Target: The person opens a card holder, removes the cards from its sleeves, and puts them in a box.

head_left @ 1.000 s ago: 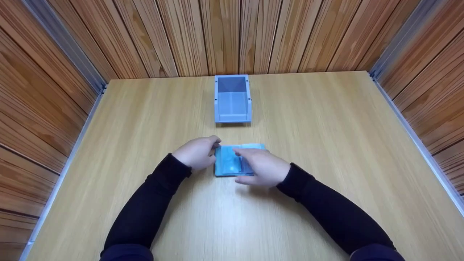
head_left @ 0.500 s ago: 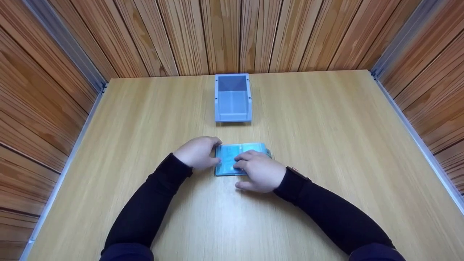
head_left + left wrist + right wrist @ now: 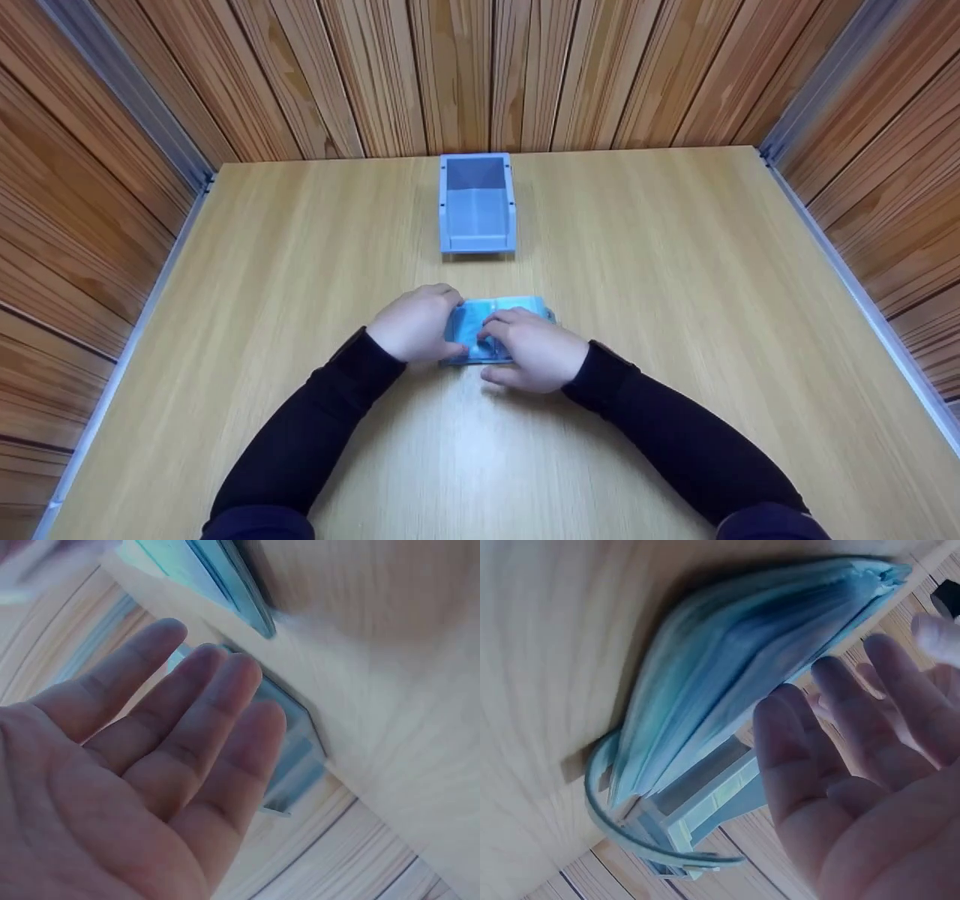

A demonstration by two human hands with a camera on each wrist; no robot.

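Note:
A light-blue card holder (image 3: 469,316) lies opened flat on the table, its clear plastic pages showing. In the right wrist view the pages (image 3: 727,652) fan up, and a strap (image 3: 619,829) curls out from the cover. My left hand (image 3: 416,326) is at the holder's left edge, its thumb reaching over the near left corner. Four straight, relaxed fingers (image 3: 217,720) show in the left wrist view, apart from the cover corner. Over the right-hand pages is my right hand (image 3: 541,351); its loosely bent fingertips are at the pages, and whether they press is unclear.
Beyond the holder, a blue-grey plastic bin (image 3: 478,244) stands near the back wall with its low front facing me. Wood-plank walls (image 3: 637,75) with metal corner posts bound the wooden table (image 3: 660,247) at the back and both sides.
The right hand has come down over the pages, and a raised page now lies flatter. My left hand has shifted slightly right, with its thumb farther over the holder.

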